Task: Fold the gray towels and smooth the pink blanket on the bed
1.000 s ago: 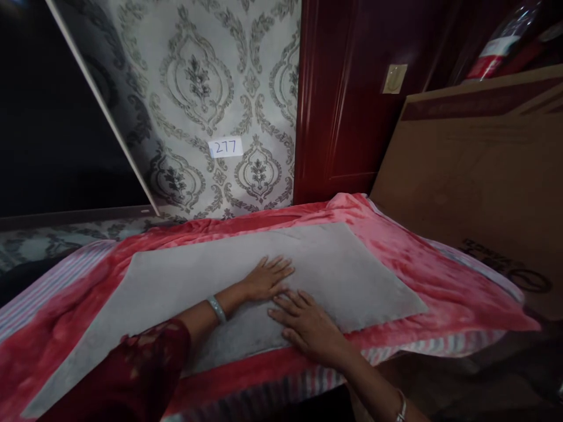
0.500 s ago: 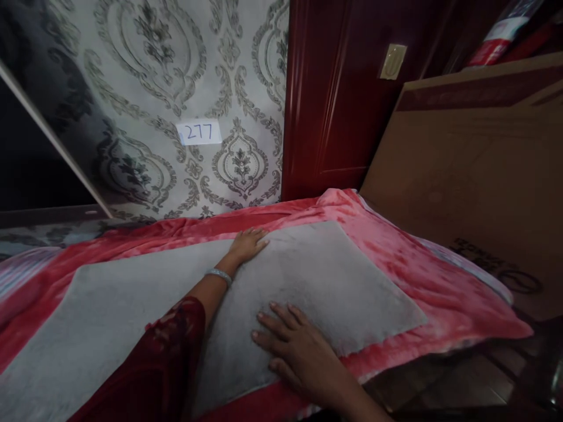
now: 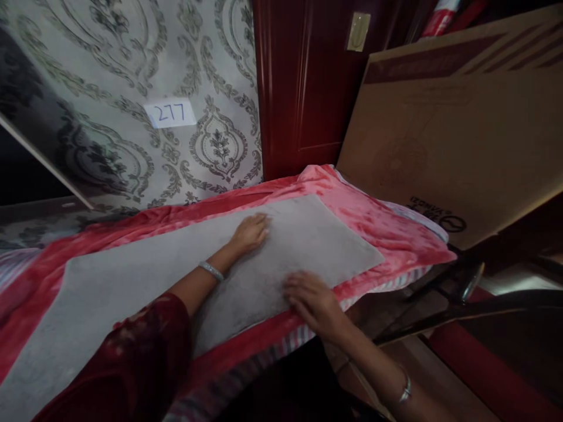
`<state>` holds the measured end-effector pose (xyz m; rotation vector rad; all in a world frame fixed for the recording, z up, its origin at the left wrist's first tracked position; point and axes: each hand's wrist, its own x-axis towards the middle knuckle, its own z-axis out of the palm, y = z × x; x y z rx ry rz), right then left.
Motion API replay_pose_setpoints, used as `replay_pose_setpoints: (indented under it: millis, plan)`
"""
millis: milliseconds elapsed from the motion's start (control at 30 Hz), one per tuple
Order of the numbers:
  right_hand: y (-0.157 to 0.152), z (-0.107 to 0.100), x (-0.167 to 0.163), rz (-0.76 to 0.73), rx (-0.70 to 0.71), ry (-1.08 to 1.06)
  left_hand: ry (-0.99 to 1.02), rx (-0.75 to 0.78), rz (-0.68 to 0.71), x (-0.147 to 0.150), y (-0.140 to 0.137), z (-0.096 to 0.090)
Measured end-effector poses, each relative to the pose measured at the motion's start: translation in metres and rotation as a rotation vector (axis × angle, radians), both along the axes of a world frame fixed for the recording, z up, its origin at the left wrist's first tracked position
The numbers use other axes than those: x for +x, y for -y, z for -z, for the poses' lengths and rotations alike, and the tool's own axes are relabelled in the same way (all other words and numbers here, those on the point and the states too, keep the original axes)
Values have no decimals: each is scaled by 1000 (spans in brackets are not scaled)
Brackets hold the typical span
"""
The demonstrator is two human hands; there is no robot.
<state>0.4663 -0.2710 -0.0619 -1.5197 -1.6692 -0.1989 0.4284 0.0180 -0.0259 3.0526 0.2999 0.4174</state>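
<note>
A grey, soft-looking cloth (image 3: 132, 293) lies spread flat over a red-pink plush blanket (image 3: 369, 225). My left hand (image 3: 250, 233), with a bracelet at the wrist, rests on the grey cloth towards its far edge, fingers loosely bent and nothing in them. Nearer me, my right hand (image 3: 314, 302) lies on the cloth close to its front edge. Its fingers are stretched out, a little blurred, and hold nothing that I can see. Striped fabric (image 3: 297, 338) shows along the blanket's front border.
Behind the blanket is patterned wallpaper (image 3: 220, 143) bearing a paper marked 277 (image 3: 170, 112). A dark red panel (image 3: 303, 88) stands beside it. At the right leans a large cardboard box (image 3: 440, 129), with a dark curved chair-like frame (image 3: 484, 308) in front. A dark screen-like panel (image 3: 30, 170) is at left.
The view has shifted to the right and down. My right hand has drawn its spread fingers closer together over the cloth. My left hand stays near the far edge, its fingers more bent.
</note>
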Motion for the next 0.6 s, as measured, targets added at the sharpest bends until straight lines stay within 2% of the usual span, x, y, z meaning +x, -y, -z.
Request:
replay_pose_setpoints:
  millis: [67,133,200,267,333,433,600]
  plan:
    - [8,-3,15,141,94,-73,-54,-79,187,2,30,6]
    - [10,-4,28,264,89,-117,-112,-127,308,4,59,11]
    - [9,0,35,318,23,-117,-178,-137,357,5,79,15]
    - [7,9,35,330,-46,-89,-224,-118,363,6,86,17]
    - [4,20,31,339,-71,-60,-222,-82,333,10,81,19]
    - [3,30,28,357,-48,-36,-188,-30,210,23,59,19]
    - [4,35,28,355,-12,-15,-227,13,-16,54,14,9]
